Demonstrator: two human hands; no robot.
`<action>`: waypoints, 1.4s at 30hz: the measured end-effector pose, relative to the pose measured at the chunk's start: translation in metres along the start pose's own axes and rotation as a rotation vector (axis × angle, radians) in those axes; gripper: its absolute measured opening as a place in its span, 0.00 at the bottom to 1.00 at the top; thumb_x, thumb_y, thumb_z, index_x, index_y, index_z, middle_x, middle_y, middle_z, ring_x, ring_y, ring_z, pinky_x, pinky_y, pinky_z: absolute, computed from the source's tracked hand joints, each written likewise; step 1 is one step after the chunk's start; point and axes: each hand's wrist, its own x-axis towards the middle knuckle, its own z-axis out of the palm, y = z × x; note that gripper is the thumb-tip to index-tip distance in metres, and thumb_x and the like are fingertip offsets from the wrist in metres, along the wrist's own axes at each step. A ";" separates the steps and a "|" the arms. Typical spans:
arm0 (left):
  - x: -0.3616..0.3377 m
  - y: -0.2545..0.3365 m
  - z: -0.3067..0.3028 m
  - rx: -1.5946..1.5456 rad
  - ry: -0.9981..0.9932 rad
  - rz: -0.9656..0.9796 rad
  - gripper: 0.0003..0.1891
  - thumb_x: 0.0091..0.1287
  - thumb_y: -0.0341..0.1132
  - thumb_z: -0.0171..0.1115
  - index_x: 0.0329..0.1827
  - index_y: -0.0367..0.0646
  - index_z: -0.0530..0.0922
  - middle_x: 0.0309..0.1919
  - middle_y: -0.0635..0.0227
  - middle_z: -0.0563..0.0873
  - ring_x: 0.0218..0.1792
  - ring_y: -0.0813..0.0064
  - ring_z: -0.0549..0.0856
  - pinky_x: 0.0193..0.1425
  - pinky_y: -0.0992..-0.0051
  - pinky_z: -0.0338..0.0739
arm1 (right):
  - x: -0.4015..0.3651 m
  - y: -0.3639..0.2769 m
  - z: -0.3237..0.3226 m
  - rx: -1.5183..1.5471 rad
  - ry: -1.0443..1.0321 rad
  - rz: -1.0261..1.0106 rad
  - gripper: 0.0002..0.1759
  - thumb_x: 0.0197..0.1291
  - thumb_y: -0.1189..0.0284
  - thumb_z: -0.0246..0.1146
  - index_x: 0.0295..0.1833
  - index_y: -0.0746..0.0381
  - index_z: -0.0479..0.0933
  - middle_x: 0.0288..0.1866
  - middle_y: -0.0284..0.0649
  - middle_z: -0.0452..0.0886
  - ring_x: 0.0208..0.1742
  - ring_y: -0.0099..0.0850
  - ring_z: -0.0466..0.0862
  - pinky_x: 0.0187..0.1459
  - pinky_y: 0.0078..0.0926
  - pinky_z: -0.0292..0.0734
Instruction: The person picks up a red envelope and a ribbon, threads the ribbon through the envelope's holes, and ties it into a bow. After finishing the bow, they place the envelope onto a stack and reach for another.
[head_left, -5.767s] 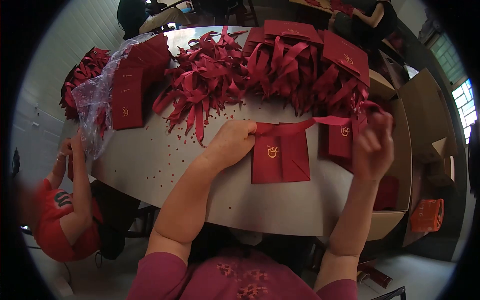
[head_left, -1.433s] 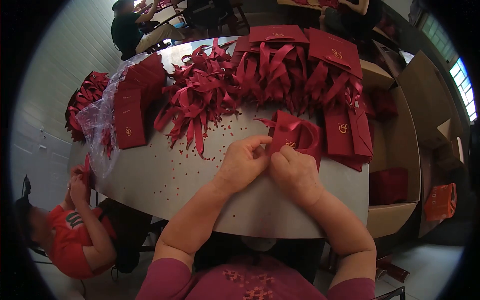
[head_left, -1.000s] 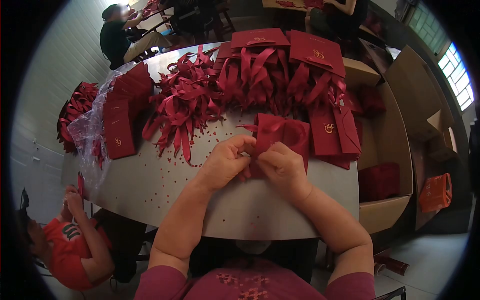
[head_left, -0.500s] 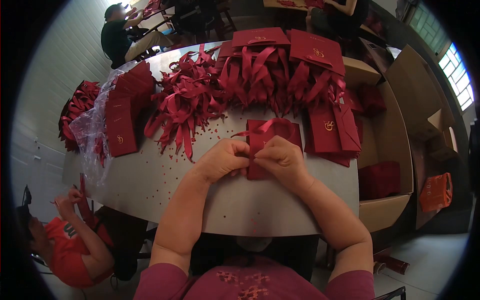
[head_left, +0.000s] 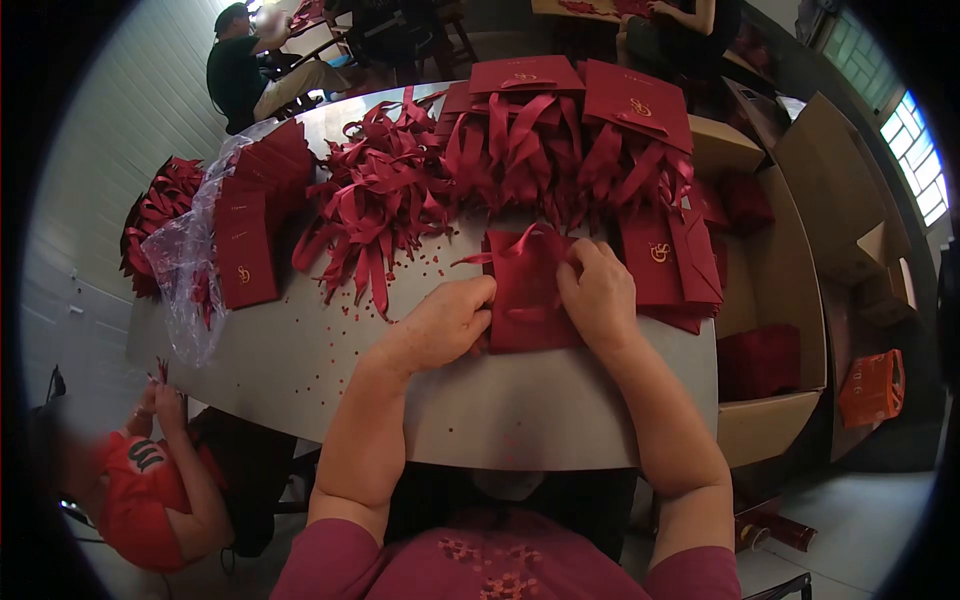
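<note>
A small dark red paper gift bag (head_left: 530, 310) lies flat on the table in front of me, with a red ribbon (head_left: 512, 248) looping from its upper end. My left hand (head_left: 452, 318) is closed at the bag's left edge, some fingertips hidden from view. At the upper right edge, my right hand (head_left: 598, 292) grips the bag with bent fingers, close to the ribbon. Just beyond lies a tangled heap of red ribbons (head_left: 380, 190). Right of my right hand sits a stack of red bags (head_left: 655, 255) with gold print.
More red bags (head_left: 525, 75) are piled at the back, ribbons hanging down. At left are fanned bags (head_left: 243, 240) and clear plastic wrap (head_left: 180, 250). An open cardboard box (head_left: 770, 410) stands right of the table (head_left: 500, 420). A person in red (head_left: 150, 480) sits at lower left.
My right hand has moved up and right, from the bag's middle to its upper right edge. The bag's gold print no longer shows. My left hand has shifted slightly left.
</note>
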 end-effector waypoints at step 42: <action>-0.007 -0.037 -0.024 0.106 0.016 -0.083 0.07 0.59 0.21 0.63 0.34 0.37 0.72 0.39 0.59 0.78 0.43 0.59 0.79 0.49 0.66 0.73 | -0.003 -0.002 0.006 1.752 -0.452 0.600 0.27 0.66 0.78 0.60 0.69 0.62 0.63 0.38 0.39 0.80 0.35 0.27 0.80 0.43 0.27 0.79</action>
